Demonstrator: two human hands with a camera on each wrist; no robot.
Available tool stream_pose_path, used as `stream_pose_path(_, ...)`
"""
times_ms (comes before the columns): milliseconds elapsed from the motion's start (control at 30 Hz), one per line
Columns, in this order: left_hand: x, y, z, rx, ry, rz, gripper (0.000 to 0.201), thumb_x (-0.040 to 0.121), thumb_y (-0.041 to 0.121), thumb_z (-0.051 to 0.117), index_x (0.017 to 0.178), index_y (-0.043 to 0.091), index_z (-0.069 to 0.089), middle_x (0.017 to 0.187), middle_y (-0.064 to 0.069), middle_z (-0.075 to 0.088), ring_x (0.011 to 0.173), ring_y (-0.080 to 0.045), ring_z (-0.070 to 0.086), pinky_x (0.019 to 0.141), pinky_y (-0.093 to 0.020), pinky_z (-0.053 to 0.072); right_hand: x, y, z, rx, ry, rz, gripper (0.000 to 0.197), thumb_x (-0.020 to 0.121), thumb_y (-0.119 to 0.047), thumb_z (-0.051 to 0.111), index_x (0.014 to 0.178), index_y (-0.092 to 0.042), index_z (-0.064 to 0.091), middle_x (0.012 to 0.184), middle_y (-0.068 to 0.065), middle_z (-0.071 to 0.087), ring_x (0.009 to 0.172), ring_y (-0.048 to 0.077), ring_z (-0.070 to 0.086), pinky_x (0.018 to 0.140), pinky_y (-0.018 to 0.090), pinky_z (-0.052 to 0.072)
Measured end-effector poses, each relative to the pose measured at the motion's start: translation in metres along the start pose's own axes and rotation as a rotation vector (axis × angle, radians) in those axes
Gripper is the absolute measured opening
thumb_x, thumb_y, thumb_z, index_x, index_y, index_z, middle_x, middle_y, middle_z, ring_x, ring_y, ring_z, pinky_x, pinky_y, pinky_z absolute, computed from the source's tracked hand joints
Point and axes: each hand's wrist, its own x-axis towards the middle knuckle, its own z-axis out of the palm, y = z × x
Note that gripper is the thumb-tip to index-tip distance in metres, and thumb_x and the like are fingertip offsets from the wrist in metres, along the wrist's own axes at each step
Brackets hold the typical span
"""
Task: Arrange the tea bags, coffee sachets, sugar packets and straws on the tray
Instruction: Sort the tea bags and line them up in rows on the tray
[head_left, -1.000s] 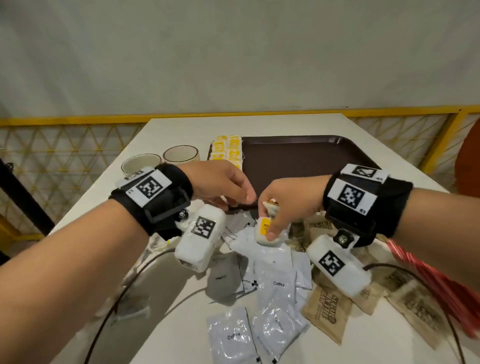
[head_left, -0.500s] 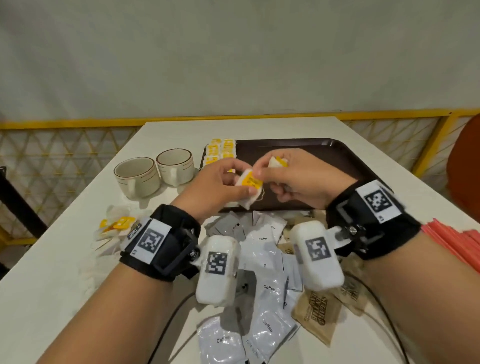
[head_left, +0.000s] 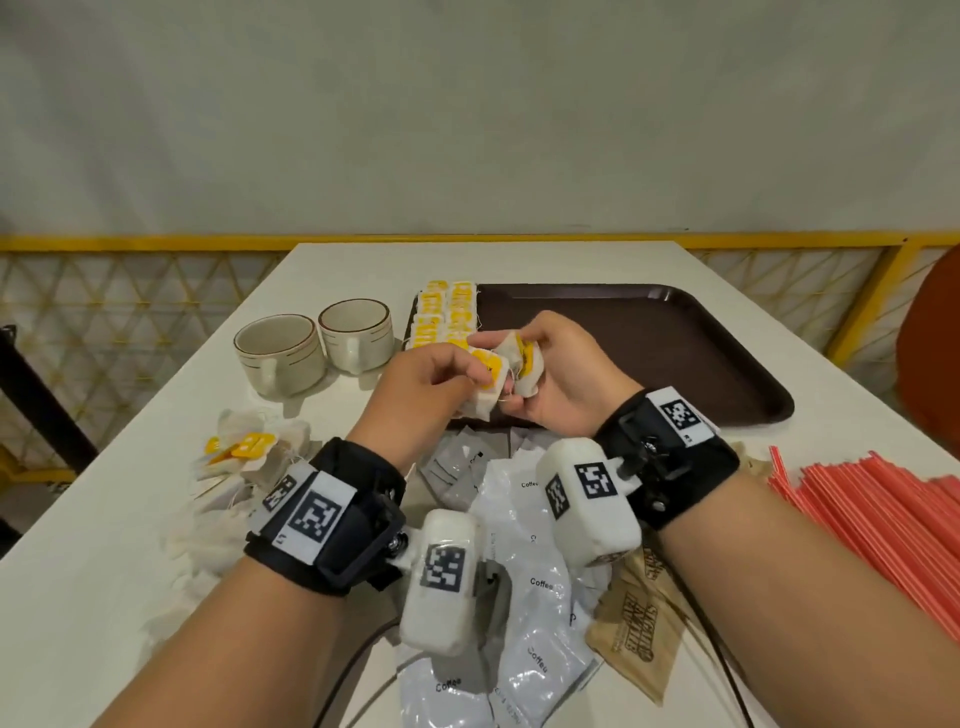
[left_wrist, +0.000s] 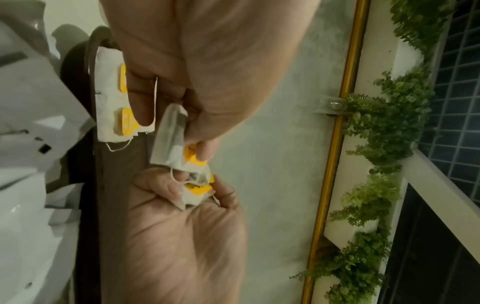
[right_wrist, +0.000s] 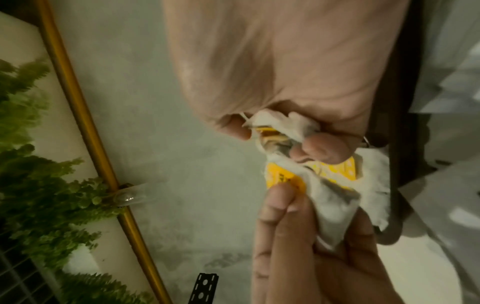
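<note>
Both hands pinch tea bags over the tray's near left edge.

Left hand (head_left: 423, 387) pinches one tea bag (head_left: 485, 384), right hand (head_left: 561, 376) another (head_left: 525, 364), above the tray (head_left: 675, 353); fingers hide the strings.

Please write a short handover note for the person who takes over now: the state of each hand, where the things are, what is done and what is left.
Left hand: grip on a tea bag above the tray's near edge.
Right hand: grip on another tea bag, right beside the first.
Tray: rows of tea bags at its far left corner; the rest is bare.
Done: part of the tea bags.
Left: the two held bags, the loose tea bag pile on the table's left, coffee sachets and sugar packets near the wrists, red straws at right.
Two cups stand left of the tray.
</note>
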Motion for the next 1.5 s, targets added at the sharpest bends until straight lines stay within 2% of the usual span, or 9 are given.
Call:
stream_pose_path(100,0.000,0.000,0.001,0.051,0.042,-0.042,0.033,0.087,-0.002,0.053,0.076,0.024,0.071,0.080,-0.003,0.067,0.076,-0.017,0.059,0.076,-0.035,0.050,-0.005,0.003,-0.003,0.012,0.003,-0.005,0.043,0.093,-0.014,0.031,0.124,0.001,0.057,0.083,0.011,0.049,0.061,0.017,0.043,0.047,0.024,0.038)
stream_pose_path(333,-0.003,0.003,0.003,0.078,0.079,-0.023,0.015,0.087,0.030,0.066,0.082,0.019,0.075,0.082,0.001,0.071,0.085,-0.015,0.064,0.082,-0.032,0.051,-0.013,0.011,0.002,-0.155,-0.054,-0.060,0.035,0.101,-0.023,0.044,0.131,-0.008,0.054,0.088,0.004,0.055,0.069,0.010,0.049,0.059,0.024,0.034)
stream_pose_path(467,-0.001,0.000,-0.002,0.100,0.104,-0.022,0.013,0.086,0.024,0.067,0.074,0.022,0.071,0.067,0.009,0.061,0.067,-0.008,0.054,0.070,-0.027,0.042,-0.014,0.012,0.004,-0.161,-0.078,-0.059,0.034,0.101,-0.021,0.045,0.131,-0.008,0.054,0.085,0.003,0.058,0.061,0.010,0.053,0.058,0.025,0.034)
stream_pose_path(633,0.004,-0.004,-0.009,-0.010,0.148,-0.066,0.012,0.086,0.019,0.067,0.075,0.018,0.072,0.078,-0.005,0.070,0.071,-0.013,0.062,0.073,-0.031,0.049,-0.014,0.008,-0.005,-0.232,0.027,-0.090,0.030,0.092,-0.016,0.060,0.122,-0.011,0.060,0.093,0.006,0.055,0.054,0.010,0.043,0.046,0.020,0.035)
stream_pose_path(800,0.003,-0.001,-0.008,-0.138,0.125,-0.079,0.015,0.085,0.018,0.068,0.072,0.021,0.074,0.081,-0.001,0.072,0.079,-0.019,0.065,0.073,-0.032,0.051,-0.018,0.012,-0.007,-0.357,0.053,-0.197,0.010,0.087,-0.013,0.069,0.096,-0.010,0.065,0.078,0.005,0.058,0.048,0.008,0.035,0.041,0.019,0.027)
stream_pose_path(1000,0.003,-0.003,-0.003,-0.106,0.182,-0.051,0.014,0.087,0.014,0.065,0.078,0.022,0.072,0.084,0.002,0.070,0.081,-0.013,0.062,0.076,-0.027,0.048,-0.014,0.019,-0.005,-0.465,0.157,-0.258,0.026,0.076,-0.017,0.080,0.093,-0.015,0.061,0.073,0.007,0.053,0.049,0.008,0.041,0.042,0.022,0.031)
stream_pose_path(1233,0.000,0.001,-0.001,-0.208,0.166,-0.029,0.014,0.085,0.014,0.068,0.080,0.026,0.072,0.075,0.013,0.072,0.070,0.003,0.064,0.061,-0.009,0.045,-0.014,0.020,-0.004,-0.394,0.108,-0.189,0.018,0.080,-0.019,0.076,0.084,-0.015,0.058,0.076,0.006,0.051,0.051,0.009,0.038,0.042,0.021,0.027)
stream_pose_path(1400,0.002,-0.002,-0.002,-0.245,0.171,-0.031,0.025,0.091,0.005,0.058,0.088,0.025,0.072,0.084,0.009,0.070,0.076,0.000,0.062,0.075,-0.017,0.047,-0.017,0.009,-0.005,-0.261,0.128,-0.228,0.014,0.088,-0.008,0.065,0.083,-0.014,0.054,0.071,0.003,0.049,0.052,0.010,0.038,0.041,0.020,0.027)
stream_pose_path(1500,0.003,-0.005,-0.005,-0.225,0.198,-0.014,0.029,0.090,-0.001,0.055,0.099,0.022,0.069,0.076,0.006,0.064,0.068,-0.003,0.058,0.070,-0.018,0.048,-0.018,0.003,-0.011,-0.333,0.222,-0.305,0.012,0.090,-0.006,0.061,0.085,-0.014,0.054,0.070,0.004,0.049,0.048,0.010,0.039,0.039,0.021,0.026)
